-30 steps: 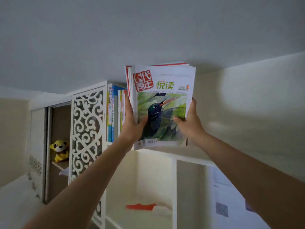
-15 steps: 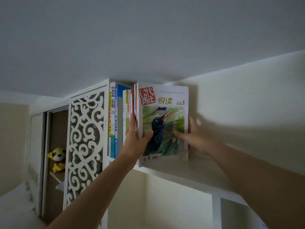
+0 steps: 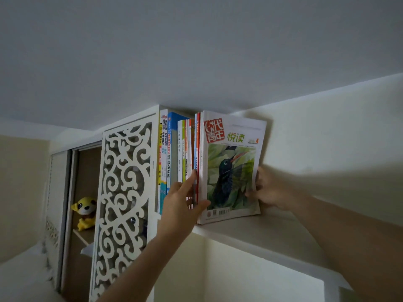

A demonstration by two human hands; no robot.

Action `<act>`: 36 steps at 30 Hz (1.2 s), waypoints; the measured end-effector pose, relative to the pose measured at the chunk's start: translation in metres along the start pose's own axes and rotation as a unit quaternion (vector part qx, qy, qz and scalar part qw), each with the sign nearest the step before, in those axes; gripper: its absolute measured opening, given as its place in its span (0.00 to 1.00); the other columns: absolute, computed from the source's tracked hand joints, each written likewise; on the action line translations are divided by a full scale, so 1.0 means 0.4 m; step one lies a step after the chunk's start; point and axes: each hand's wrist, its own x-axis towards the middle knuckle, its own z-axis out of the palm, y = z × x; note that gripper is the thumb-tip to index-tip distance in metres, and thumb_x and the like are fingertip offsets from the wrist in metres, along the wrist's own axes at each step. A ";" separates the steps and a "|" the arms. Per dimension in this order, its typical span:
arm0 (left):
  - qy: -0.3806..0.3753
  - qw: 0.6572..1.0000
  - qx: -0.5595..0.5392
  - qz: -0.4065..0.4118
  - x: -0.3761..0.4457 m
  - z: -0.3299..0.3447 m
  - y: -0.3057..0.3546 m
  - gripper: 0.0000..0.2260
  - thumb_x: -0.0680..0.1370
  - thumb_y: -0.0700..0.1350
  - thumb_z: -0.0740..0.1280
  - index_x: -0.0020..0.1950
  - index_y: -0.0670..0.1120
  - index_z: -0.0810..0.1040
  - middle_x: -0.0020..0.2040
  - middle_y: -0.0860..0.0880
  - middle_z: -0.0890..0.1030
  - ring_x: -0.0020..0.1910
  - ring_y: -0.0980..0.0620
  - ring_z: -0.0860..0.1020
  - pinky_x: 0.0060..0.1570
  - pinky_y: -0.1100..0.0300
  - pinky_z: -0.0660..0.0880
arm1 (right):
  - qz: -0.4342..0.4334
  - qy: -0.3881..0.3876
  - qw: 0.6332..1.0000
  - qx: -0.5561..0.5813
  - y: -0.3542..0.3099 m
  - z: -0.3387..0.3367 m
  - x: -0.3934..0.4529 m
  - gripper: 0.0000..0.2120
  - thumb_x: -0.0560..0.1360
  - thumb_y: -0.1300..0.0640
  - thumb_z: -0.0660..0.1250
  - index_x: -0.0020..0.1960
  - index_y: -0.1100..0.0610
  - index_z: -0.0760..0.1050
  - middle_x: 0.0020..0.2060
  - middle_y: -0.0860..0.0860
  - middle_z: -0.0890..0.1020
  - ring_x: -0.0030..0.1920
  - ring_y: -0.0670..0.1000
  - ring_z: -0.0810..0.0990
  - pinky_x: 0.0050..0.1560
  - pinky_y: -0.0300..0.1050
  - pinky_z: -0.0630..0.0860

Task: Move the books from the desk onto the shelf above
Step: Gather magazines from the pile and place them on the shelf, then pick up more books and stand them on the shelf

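Head view: stack of magazines (image 3: 231, 166) upright on shelf (image 3: 257, 238), bird cover facing out, pressed against row of books (image 3: 174, 149) to its left. Left hand (image 3: 181, 205) gripping stack's spine edge, thumb across cover. Right hand (image 3: 268, 190) gripping stack's right edge. Carved panel (image 3: 124, 192) left of books; plush toy (image 3: 85, 212) beyond.

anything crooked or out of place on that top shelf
The bird magazine at the right end of the row leans right, unlike the upright books beside it. Both the left hand and right hand grip it on the shelf.
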 end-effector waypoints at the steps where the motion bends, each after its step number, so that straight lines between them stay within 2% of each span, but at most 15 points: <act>1: 0.005 0.999 0.036 0.009 0.005 0.001 0.005 0.35 0.73 0.49 0.72 0.77 0.54 0.59 0.57 0.50 0.73 0.56 0.52 0.77 0.57 0.52 0.78 | 0.000 -0.006 1.000 -0.002 0.002 0.000 0.008 0.36 0.63 0.67 0.76 0.67 0.51 0.67 0.59 0.49 0.78 0.62 0.53 0.76 0.57 0.58 0.79; 6: -0.029 0.981 0.188 -0.034 0.020 0.002 0.052 0.39 0.75 0.54 0.70 0.79 0.51 0.50 0.65 0.46 0.67 0.65 0.48 0.67 0.66 0.50 0.70 | -0.017 0.008 0.998 -0.059 -0.022 -0.009 0.001 0.36 0.63 0.64 0.79 0.66 0.54 0.68 0.60 0.49 0.78 0.63 0.54 0.76 0.59 0.57 0.77; 8: -0.046 0.978 0.196 -0.048 0.024 -0.001 0.050 0.40 0.75 0.55 0.69 0.79 0.51 0.49 0.66 0.45 0.66 0.66 0.47 0.65 0.66 0.49 0.69 | -0.039 0.070 0.989 -0.126 -0.040 -0.005 -0.013 0.42 0.65 0.58 0.79 0.71 0.54 0.60 0.64 0.48 0.72 0.62 0.52 0.73 0.59 0.52 0.75; 10: -0.073 0.983 0.159 -0.057 0.024 -0.010 0.049 0.38 0.76 0.56 0.68 0.79 0.52 0.49 0.65 0.44 0.67 0.64 0.46 0.69 0.63 0.48 0.74 | -0.064 0.106 0.973 -0.195 -0.056 0.009 -0.023 0.40 0.68 0.55 0.77 0.73 0.52 0.58 0.63 0.54 0.74 0.56 0.56 0.77 0.51 0.48 0.77; 12: -0.090 0.985 0.132 -0.057 0.027 -0.017 0.045 0.36 0.77 0.54 0.67 0.79 0.53 0.51 0.62 0.44 0.70 0.61 0.46 0.73 0.60 0.47 0.76 | -0.076 0.069 0.956 -0.274 -0.075 0.028 -0.029 0.39 0.69 0.50 0.76 0.73 0.51 0.59 0.62 0.55 0.77 0.57 0.58 0.77 0.54 0.50 0.78; 14: -0.086 0.988 0.123 -0.046 0.031 -0.017 0.031 0.35 0.76 0.51 0.68 0.78 0.52 0.54 0.58 0.45 0.75 0.57 0.47 0.76 0.57 0.48 0.78 | -0.061 0.029 0.959 -0.275 -0.094 0.047 -0.038 0.41 0.69 0.45 0.75 0.75 0.51 0.59 0.64 0.55 0.76 0.61 0.57 0.76 0.60 0.51 0.76; 16: -0.066 0.991 0.108 -0.034 0.035 -0.010 0.018 0.36 0.75 0.50 0.70 0.78 0.51 0.56 0.55 0.46 0.79 0.53 0.49 0.79 0.56 0.50 0.79 | -0.041 0.001 0.966 -0.257 -0.104 0.060 -0.048 0.48 0.68 0.43 0.75 0.78 0.52 0.51 0.69 0.54 0.72 0.65 0.58 0.73 0.64 0.51 0.73; 19: -0.066 0.994 0.085 -0.033 0.029 -0.005 0.015 0.36 0.74 0.49 0.71 0.78 0.51 0.57 0.47 0.49 0.81 0.46 0.52 0.80 0.52 0.57 0.79 | -0.002 -0.034 0.965 -0.259 -0.111 0.080 -0.073 0.53 0.69 0.49 0.75 0.79 0.50 0.40 0.70 0.56 0.69 0.66 0.59 0.72 0.65 0.49 0.71; 21: -0.074 0.995 0.053 -0.045 0.013 -0.017 0.022 0.34 0.75 0.48 0.71 0.77 0.50 0.58 0.46 0.51 0.80 0.44 0.55 0.79 0.46 0.63 0.78 | 0.013 -0.056 0.958 -0.279 -0.118 0.075 -0.096 0.48 0.71 0.54 0.73 0.79 0.49 0.44 0.67 0.56 0.72 0.63 0.58 0.74 0.63 0.49 0.74; 25: -0.028 0.999 0.021 -0.009 -0.130 -0.051 0.073 0.17 0.77 0.44 0.67 0.65 0.48 0.70 0.47 0.54 0.79 0.45 0.58 0.80 0.44 0.64 0.79 | -0.039 -0.042 0.935 -0.351 -0.182 0.026 -0.256 0.18 0.74 0.59 0.63 0.64 0.57 0.73 0.57 0.57 0.79 0.54 0.57 0.79 0.56 0.53 0.78; 26: -0.048 0.998 0.035 0.030 -0.197 -0.057 0.098 0.13 0.77 0.44 0.67 0.61 0.48 0.73 0.45 0.56 0.79 0.44 0.59 0.80 0.44 0.65 0.79 | -0.069 -0.030 0.921 -0.381 -0.196 0.008 -0.332 0.15 0.74 0.59 0.62 0.59 0.58 0.76 0.54 0.56 0.80 0.51 0.57 0.80 0.53 0.54 0.79; 28: -0.171 0.981 0.033 0.091 -0.346 -0.062 0.161 0.06 0.76 0.45 0.68 0.52 0.51 0.77 0.41 0.58 0.80 0.41 0.59 0.80 0.41 0.68 0.78 | -0.146 0.015 0.895 -0.422 -0.196 -0.032 -0.519 0.13 0.74 0.58 0.60 0.54 0.57 0.79 0.51 0.54 0.82 0.49 0.56 0.80 0.51 0.53 0.79; 32: -0.487 0.868 -0.016 0.094 -0.629 0.049 0.282 0.01 0.75 0.48 0.71 0.45 0.52 0.81 0.37 0.57 0.82 0.37 0.60 0.80 0.37 0.68 0.77 | -0.231 0.109 0.877 -0.407 -0.101 -0.130 -0.979 0.10 0.75 0.59 0.62 0.50 0.55 0.81 0.48 0.50 0.82 0.50 0.51 0.79 0.49 0.46 0.77; 34: -0.575 0.810 -0.022 0.112 -0.762 0.166 0.327 0.03 0.75 0.47 0.71 0.48 0.52 0.82 0.39 0.57 0.82 0.38 0.62 0.80 0.39 0.73 0.74 | -0.160 0.103 0.881 -0.434 0.018 -0.167 -1.182 0.08 0.74 0.60 0.64 0.48 0.55 0.81 0.46 0.49 0.83 0.48 0.51 0.79 0.47 0.45 0.77; 36: -0.652 0.750 -0.034 0.105 -0.902 0.305 0.354 0.07 0.75 0.47 0.70 0.53 0.50 0.81 0.44 0.54 0.82 0.41 0.62 0.79 0.44 0.71 0.74 | 0.014 0.061 0.895 -0.442 0.177 -0.198 -1.363 0.08 0.74 0.60 0.64 0.49 0.54 0.80 0.48 0.49 0.82 0.48 0.52 0.80 0.46 0.47 0.78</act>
